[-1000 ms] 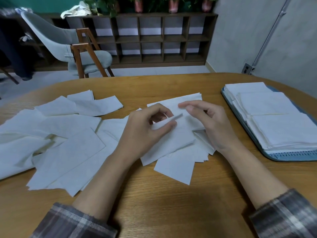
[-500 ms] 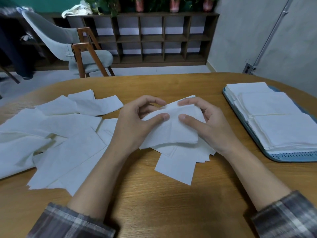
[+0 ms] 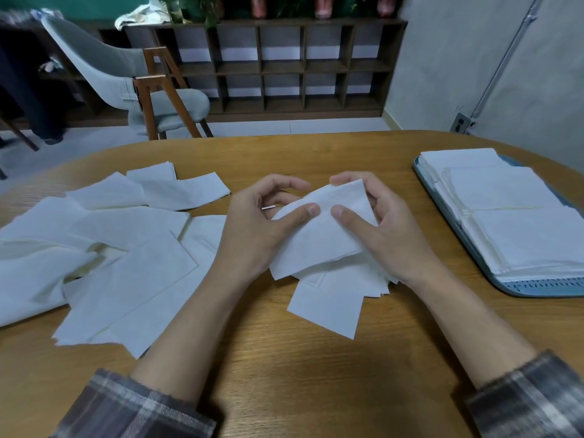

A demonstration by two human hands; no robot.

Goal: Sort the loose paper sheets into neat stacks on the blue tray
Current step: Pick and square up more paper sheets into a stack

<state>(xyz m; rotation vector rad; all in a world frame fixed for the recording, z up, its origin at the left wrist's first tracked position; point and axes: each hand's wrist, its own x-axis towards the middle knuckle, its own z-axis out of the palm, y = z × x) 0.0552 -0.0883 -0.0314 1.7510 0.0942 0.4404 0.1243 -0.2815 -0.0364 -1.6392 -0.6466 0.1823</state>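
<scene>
Both hands on one small bundle of white paper sheets (image 3: pixel 325 235), lifted off the wooden table (image 3: pixel 284 358). Left hand (image 3: pixel 256 229) and right hand (image 3: pixel 384 226) each pinch it, thumbs on top, fingers curled behind. More loose sheets (image 3: pixel 120 263) lie scattered left of the left hand, a few under the bundle. Blue tray (image 3: pixel 537 287) right of the right hand carries neat stacks (image 3: pixel 518 229).
</scene>
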